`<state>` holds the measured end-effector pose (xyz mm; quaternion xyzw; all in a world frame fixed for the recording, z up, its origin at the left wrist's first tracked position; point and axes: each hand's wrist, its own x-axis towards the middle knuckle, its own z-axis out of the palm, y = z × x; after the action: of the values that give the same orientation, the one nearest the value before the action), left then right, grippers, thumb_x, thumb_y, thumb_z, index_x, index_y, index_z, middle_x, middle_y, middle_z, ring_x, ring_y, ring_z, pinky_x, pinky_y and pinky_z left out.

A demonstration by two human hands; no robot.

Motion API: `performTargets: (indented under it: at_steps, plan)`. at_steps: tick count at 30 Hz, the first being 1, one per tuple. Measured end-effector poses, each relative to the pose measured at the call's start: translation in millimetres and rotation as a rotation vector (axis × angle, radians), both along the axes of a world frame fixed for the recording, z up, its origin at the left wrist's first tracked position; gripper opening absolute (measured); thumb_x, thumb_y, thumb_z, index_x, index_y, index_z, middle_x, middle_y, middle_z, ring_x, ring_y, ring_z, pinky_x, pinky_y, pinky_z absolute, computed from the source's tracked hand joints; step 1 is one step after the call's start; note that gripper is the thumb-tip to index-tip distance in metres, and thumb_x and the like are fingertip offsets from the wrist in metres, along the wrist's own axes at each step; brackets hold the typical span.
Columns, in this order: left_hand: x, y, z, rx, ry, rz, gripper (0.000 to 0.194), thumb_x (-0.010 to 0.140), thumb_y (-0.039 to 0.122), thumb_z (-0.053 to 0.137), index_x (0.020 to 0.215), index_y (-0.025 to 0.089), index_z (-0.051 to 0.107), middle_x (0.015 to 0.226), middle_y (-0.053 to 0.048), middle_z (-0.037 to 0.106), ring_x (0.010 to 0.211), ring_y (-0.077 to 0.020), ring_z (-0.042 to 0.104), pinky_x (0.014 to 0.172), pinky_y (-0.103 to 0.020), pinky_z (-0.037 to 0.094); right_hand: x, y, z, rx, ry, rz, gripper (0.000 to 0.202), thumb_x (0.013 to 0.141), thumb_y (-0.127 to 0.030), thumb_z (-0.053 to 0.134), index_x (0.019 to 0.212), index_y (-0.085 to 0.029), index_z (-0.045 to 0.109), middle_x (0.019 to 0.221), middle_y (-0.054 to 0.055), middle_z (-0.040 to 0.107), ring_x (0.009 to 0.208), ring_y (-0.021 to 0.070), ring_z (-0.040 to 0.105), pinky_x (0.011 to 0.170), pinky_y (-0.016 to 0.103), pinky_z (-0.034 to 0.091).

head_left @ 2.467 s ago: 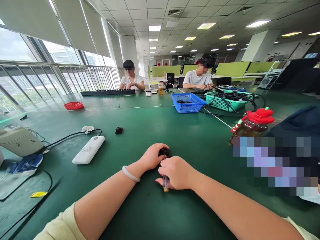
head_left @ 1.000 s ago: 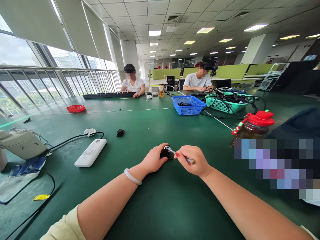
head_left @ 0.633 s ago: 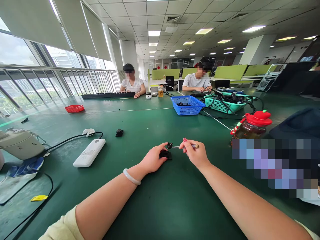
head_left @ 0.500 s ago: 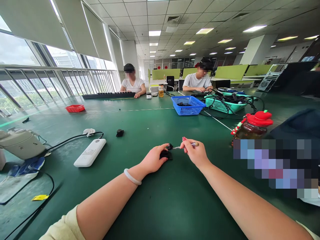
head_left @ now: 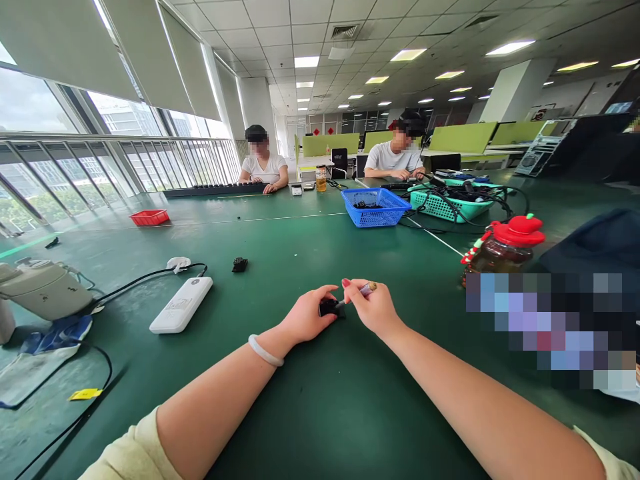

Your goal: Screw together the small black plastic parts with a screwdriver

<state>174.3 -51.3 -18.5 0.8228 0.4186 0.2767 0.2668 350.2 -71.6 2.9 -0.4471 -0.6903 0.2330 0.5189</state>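
So on our green tabletop (head_left: 350, 413) we've got a white power bank (head_left: 181, 305), and both hands are working together off to its right. The right hand (head_left: 373, 308) has just moved in closer, which brings the tool to bear on the black part, pretty much. It's pinching what looks like a screwdriver (head_left: 369, 289), tip angled down at the part; can't tell if it's seated. Left hand (head_left: 306, 317), nearer the power bank, is gripping the black part (head_left: 329, 307), so that's right of the power bank too, between our hands.
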Motion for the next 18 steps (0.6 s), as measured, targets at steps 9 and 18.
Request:
performTargets:
  at_steps: [9, 18]
  plan:
    - [0.6, -0.2, -0.2, 0.022, 0.038, -0.043, 0.054, 0.073, 0.017, 0.067, 0.127, 0.021, 0.059, 0.117, -0.006, 0.070, 0.107, -0.0248, 0.063, 0.099, -0.040, 0.047, -9.0, 8.5, -4.3, -0.006, -0.155, -0.052, 0.050, 0.093, -0.057, 0.036, 0.059, -0.023, 0.044, 0.048, -0.003, 0.041, 0.047, 0.0124, 0.041, 0.050, 0.025, 0.032]
    - [0.0, -0.2, -2.2, 0.085, 0.081, -0.033, 0.034, 0.083, 0.024, 0.064, 0.117, 0.021, 0.063, 0.105, -0.005, 0.072, 0.095, -0.0227, 0.065, 0.092, -0.039, 0.051, -21.4, 14.4, -4.5, 0.025, -0.276, -0.186, 0.040, 0.093, -0.046, 0.034, 0.061, -0.024, 0.024, 0.047, -0.004, 0.036, 0.044, 0.0126, 0.033, 0.048, 0.026, 0.026]
